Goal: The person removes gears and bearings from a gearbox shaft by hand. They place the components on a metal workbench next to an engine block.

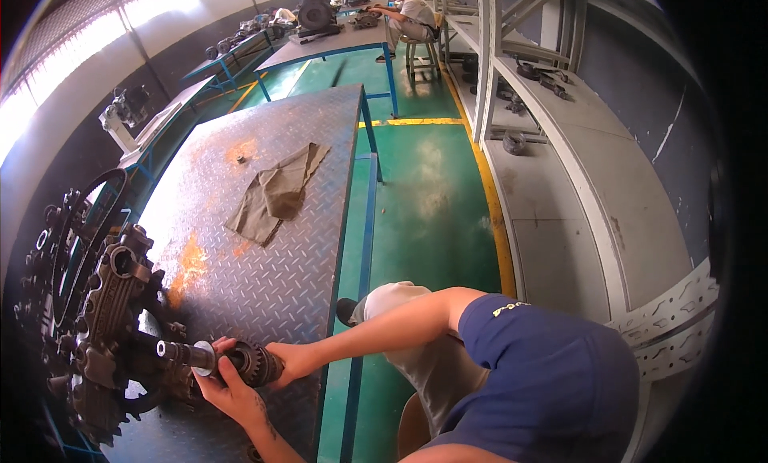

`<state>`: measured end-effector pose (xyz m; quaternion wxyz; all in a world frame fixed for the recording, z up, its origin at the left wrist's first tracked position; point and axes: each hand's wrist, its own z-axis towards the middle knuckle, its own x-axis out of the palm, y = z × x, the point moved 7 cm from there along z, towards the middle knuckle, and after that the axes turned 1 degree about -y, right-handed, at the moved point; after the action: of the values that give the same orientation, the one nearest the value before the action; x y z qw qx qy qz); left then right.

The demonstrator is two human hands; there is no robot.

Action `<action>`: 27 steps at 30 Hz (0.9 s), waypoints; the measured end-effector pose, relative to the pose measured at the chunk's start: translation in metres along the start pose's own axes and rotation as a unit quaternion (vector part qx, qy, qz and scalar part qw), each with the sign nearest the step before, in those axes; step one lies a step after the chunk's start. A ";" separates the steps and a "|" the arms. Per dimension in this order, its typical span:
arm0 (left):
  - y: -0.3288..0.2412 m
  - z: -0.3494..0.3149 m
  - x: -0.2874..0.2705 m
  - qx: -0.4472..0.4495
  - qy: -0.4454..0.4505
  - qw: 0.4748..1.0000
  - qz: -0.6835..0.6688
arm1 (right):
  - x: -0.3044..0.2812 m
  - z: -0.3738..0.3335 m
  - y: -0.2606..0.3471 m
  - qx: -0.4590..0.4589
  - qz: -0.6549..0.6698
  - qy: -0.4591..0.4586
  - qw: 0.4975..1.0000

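Note:
A metal gear shaft (253,362) lies in both my hands over the near part of the metal-topped table. Its bare, stepped end points left, toward an engine block (104,323), and a toothed gear cluster sits at its right. My left hand (230,389) is closed around the middle, by a round flange, with its fingers curling over the top. My right hand (290,362) grips the gear end from the right; its fingertips are mostly hidden behind the gears. Close behind the hands are dark metal parts of the engine.
The table (308,263) has a diamond-tread top with rust-orange patches and a crumpled brown cloth (278,193). A dark belt loop (68,247) stands at the left. Grey shelving (588,175) lines the right. Farther off, a person (412,15) sits at another table (340,41).

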<state>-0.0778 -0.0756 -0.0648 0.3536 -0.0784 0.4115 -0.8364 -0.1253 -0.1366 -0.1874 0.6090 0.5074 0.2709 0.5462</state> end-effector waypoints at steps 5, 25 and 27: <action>0.000 -0.005 0.005 -0.023 -0.018 1.000 -0.012 | 0.000 -0.002 -0.008 0.013 0.031 0.063 0.997; -0.001 -0.006 0.004 -0.027 -0.004 0.999 -0.022 | -0.003 -0.004 0.012 -0.051 -0.036 0.006 0.998; -0.001 -0.006 0.004 -0.044 -0.005 0.998 -0.034 | -0.002 -0.004 0.015 -0.046 -0.018 0.004 0.999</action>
<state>-0.0839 -0.0737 -0.0687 0.3236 -0.1120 0.4431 -0.8285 -0.1350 -0.1386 -0.1757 0.6404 0.4718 0.2574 0.5487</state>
